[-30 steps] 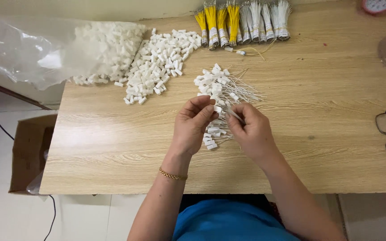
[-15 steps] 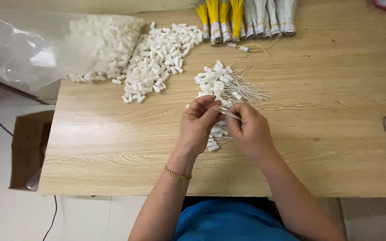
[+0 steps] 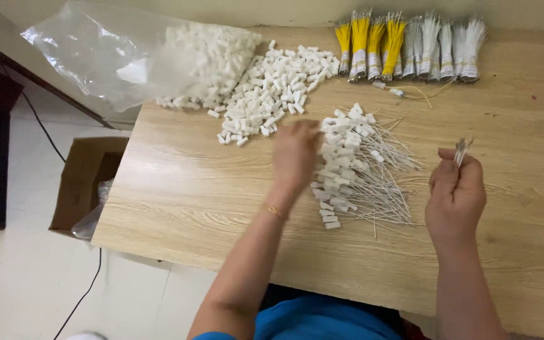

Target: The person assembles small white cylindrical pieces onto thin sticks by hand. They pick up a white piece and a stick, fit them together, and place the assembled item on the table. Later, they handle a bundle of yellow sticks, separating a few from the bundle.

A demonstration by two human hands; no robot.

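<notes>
surface: wooden table point(image 3: 190, 195)
far edge: wire bundles point(image 3: 410, 47), plastic bag point(image 3: 127, 56)
middle: white connectors point(image 3: 278, 88), wired pile point(image 3: 354, 164)

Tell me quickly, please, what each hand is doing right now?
Left hand: blurred over the wired white pieces; grip cannot be told.
Right hand: closed on thin wires.

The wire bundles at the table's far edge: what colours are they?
Wire bundles: yellow on the left, white on the right, seen in the head view.

Bare worktop point(image 3: 184, 195) lies open left of the left hand point(image 3: 294, 154); ahead loose white caps point(image 3: 278, 88) block the way, with the wired pile point(image 3: 354, 167) between it and the right hand point(image 3: 456, 195)
</notes>
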